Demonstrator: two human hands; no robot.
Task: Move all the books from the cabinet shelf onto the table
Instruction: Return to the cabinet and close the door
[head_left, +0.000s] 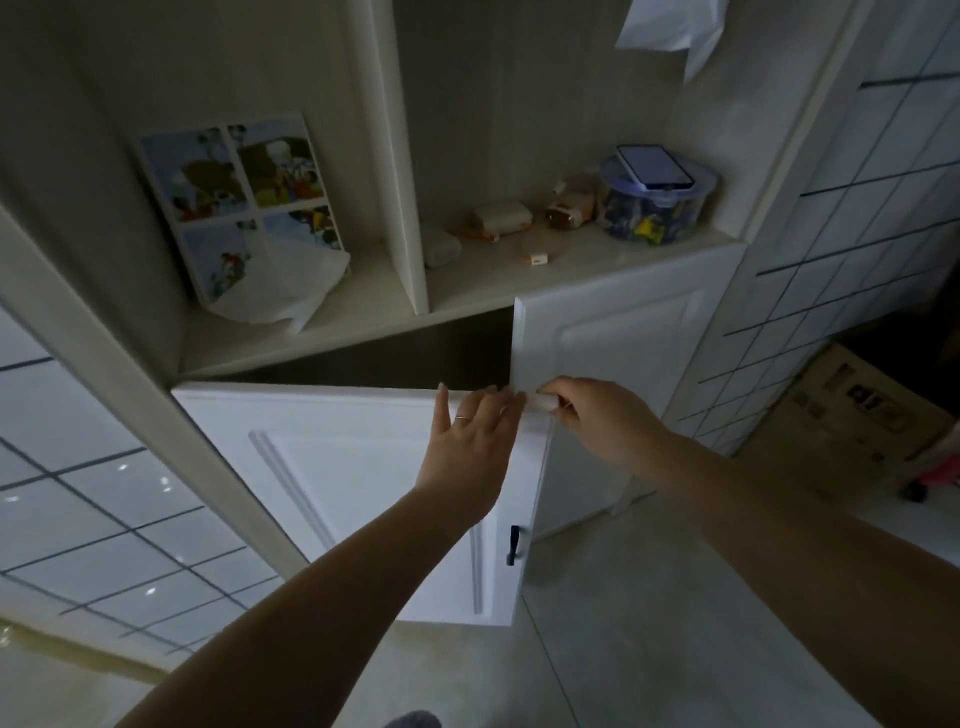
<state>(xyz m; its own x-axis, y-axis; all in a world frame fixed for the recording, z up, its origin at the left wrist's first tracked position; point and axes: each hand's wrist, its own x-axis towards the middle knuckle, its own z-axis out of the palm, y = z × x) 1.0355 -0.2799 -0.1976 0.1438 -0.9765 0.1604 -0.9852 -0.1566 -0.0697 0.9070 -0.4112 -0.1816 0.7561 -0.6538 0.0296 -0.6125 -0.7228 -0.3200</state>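
Two white cabinet doors sit below the open shelving, and both hands are at their top corners. The left door (363, 488) has swung out toward the camera, with a small black handle (514, 544) near its free edge; the right door (613, 358) is slightly ajar. Between them the cabinet interior (395, 364) is a dark gap, and nothing inside it can be made out.

The left hand (475, 441) lies on the top edge of the left door with fingers straight and close together, a ring on one finger, the fingertips reaching over the edge. The right hand (587, 415) has its fingers curled over the lower corner of the right door, pinching that edge between fingers and thumb.

One picture book (239, 202) shows. It stands in the left open compartment above the doors, leaning back against the side wall, its white cover divided into four colourful cartoon panels. A crumpled white sheet (291, 291) lies against its lower corner and covers part of it.

A vertical divider (400, 171) separates that compartment from the right one, where several small things sit on the shelf: a pale oval case (441, 249), a cream pouch (501, 218) with an orange cord, a toy car (569, 205), and a clear round tub (652, 208) of coloured pieces with a phone (655, 167) lying on its lid. White cloth (670, 26) hangs at the top. To the right are a tiled wall (852, 208) and a cardboard box (857, 415) on the floor.
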